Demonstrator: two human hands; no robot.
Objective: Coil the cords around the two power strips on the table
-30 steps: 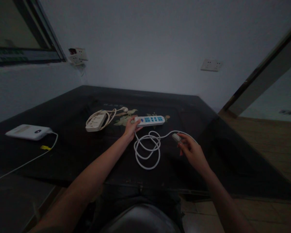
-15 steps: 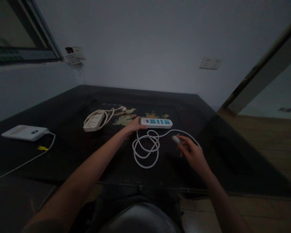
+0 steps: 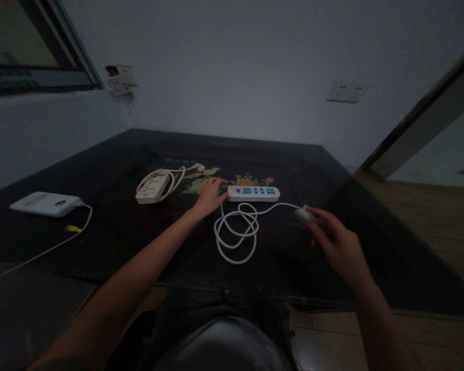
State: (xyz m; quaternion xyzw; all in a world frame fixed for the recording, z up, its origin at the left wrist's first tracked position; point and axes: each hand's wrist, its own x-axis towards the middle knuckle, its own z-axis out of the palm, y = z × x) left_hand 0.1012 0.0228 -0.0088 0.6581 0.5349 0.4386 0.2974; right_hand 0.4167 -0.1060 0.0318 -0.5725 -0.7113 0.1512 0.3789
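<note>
A white power strip point(image 3: 254, 194) with blue socket faces lies on the dark table. At its left end is my left hand point(image 3: 211, 197), thumb near or touching the end and fingers apart, not wrapped around it. My right hand point(image 3: 338, 239) pinches the plug point(image 3: 305, 215) of the strip's cord, held over the table to the right and slightly blurred. The white cord point(image 3: 235, 262) lies in loose loops in front of the strip and runs up to the plug.
Left of my left hand lies a second power strip point(image 3: 152, 189) with its cord coiled over it. A white power bank point(image 3: 46, 204) with a cable plugged in sits at the far left. Wall sockets point(image 3: 347, 91) are on the back wall.
My right hand has carried the plug to the right and turned it. My left hand has loosened from the strip's left end, which now shows more fully. The view has shifted slightly.
</note>
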